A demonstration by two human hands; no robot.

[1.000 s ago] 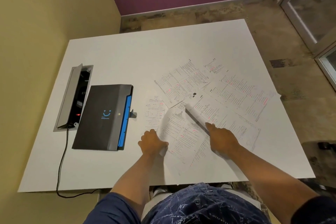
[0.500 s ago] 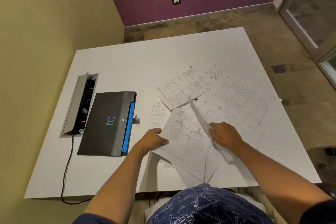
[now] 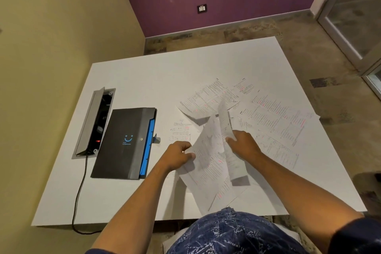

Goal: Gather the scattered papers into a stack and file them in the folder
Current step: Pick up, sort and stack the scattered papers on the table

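Note:
My left hand (image 3: 177, 155) grips the left edge of a few printed sheets (image 3: 208, 163) lifted off the white table (image 3: 144, 80). My right hand (image 3: 243, 144) holds another sheet (image 3: 225, 128), raised almost on edge beside them. More printed papers (image 3: 274, 121) lie scattered flat on the table to the right and behind, and a small sheet (image 3: 181, 132) lies just beyond my left hand. The black folder (image 3: 123, 142) with blue tabbed dividers lies closed to the left.
An open cable box (image 3: 94, 121) is sunk in the table left of the folder, with a black cord (image 3: 77, 196) running over the near edge. A yellow wall stands close on the left. Floor lies beyond the far and right table edges.
Both hands lifted papers off the table and drew them toward me. The right hand's sheet rose from flat to nearly upright. The camera tilted, shifting the table lower in view.

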